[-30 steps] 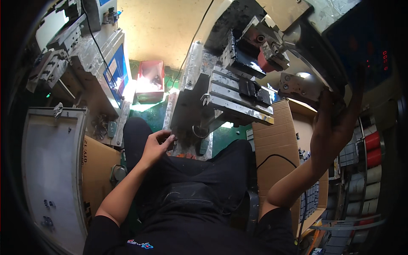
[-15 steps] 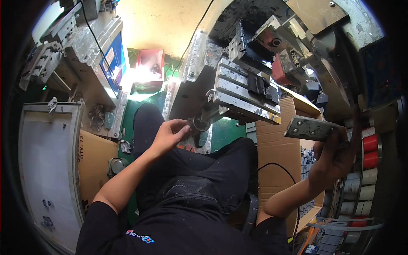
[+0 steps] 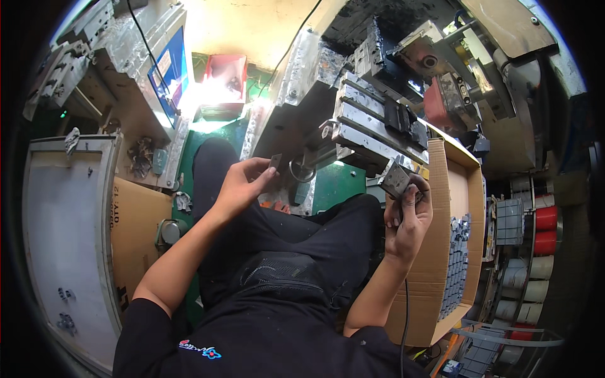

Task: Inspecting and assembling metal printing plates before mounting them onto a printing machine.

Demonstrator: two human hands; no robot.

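Observation:
My left hand (image 3: pixel 241 186) is closed in a pinch on a small flat grey piece (image 3: pixel 275 161), held over my left thigh beside the round handle (image 3: pixel 302 168) under the machine table. My right hand (image 3: pixel 408 217) grips a metal plate (image 3: pixel 394 179), darkened in places, with its fingers partly hidden behind it. The plate is tilted, just below the front corner of the slotted machine table (image 3: pixel 362 135). Whether it touches the table I cannot tell. A black block (image 3: pixel 403 123) is fixed on that table.
An open cardboard box (image 3: pixel 413 277) at my right holds rows of small grey parts (image 3: pixel 457 268). A white-topped tray (image 3: pixel 69 220) stands left, with a few small pieces. A red bin (image 3: pixel 225 69) sits at the back. A black cable (image 3: pixel 406 327) hangs by my right arm.
My right hand has brought the metal plate left and closer to the machine table's front corner, turning it. The left hand has shifted slightly left, and the small piece now shows more clearly.

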